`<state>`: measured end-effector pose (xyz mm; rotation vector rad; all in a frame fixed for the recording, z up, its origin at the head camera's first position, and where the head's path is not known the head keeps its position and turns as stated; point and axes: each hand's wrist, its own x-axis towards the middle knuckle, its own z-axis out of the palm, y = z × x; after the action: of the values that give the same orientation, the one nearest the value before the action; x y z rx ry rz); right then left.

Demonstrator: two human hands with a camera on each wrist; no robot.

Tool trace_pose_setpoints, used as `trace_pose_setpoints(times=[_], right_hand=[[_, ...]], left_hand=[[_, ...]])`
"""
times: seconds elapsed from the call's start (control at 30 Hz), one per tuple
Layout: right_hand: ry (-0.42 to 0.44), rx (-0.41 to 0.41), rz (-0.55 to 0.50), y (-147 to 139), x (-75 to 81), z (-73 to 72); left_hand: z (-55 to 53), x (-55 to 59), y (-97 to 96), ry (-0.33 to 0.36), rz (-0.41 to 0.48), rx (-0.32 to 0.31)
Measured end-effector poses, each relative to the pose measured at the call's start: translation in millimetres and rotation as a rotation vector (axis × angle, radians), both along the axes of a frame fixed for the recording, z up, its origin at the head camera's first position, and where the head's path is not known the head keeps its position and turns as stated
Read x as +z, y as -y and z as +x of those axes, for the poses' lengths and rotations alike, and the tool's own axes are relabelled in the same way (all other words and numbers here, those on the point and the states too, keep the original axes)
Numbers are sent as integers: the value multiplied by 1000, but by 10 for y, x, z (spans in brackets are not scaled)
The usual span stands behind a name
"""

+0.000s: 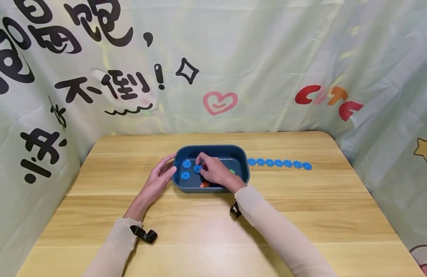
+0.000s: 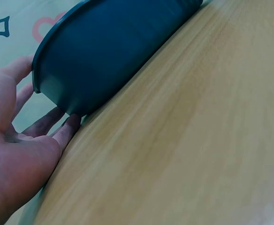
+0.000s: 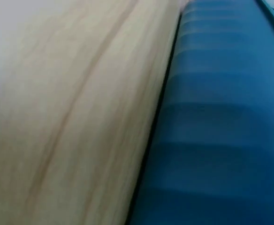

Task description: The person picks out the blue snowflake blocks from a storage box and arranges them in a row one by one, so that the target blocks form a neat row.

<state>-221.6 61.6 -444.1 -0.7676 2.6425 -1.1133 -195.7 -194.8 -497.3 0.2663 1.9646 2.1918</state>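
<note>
A dark blue plastic bin stands on the table. My left hand rests against its left end, thumb at the rim and fingers spread along the outside; the left wrist view shows this hand with fingertips at the rim and near the base. My right hand reaches inside and pinches a blue notched disc between thumb and fingers. Two more blue notched discs lie at the bin's left. Partly hidden are an orange disc and a green one. The right wrist view shows the bin's ribbed wall, no hand.
A row of several blue notched discs runs rightward over the wooden table from the bin's right end. A printed cloth hangs behind and at both sides. Black wrist cameras sit at both cuffs.
</note>
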Motion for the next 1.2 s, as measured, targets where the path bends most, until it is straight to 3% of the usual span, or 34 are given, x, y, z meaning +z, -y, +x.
trace_pose_setpoints(times=[0.17, 0.6, 1.2], right_hand=[[-53, -41, -114, -25, 24, 2], [22, -153, -374, -144, 97, 90], [-41, -158, -511, -401, 352, 235]], left_hand=[[5, -10, 2, -11, 10, -4], [3, 8, -12, -19, 25, -7], [13, 20, -11, -21, 14, -2]])
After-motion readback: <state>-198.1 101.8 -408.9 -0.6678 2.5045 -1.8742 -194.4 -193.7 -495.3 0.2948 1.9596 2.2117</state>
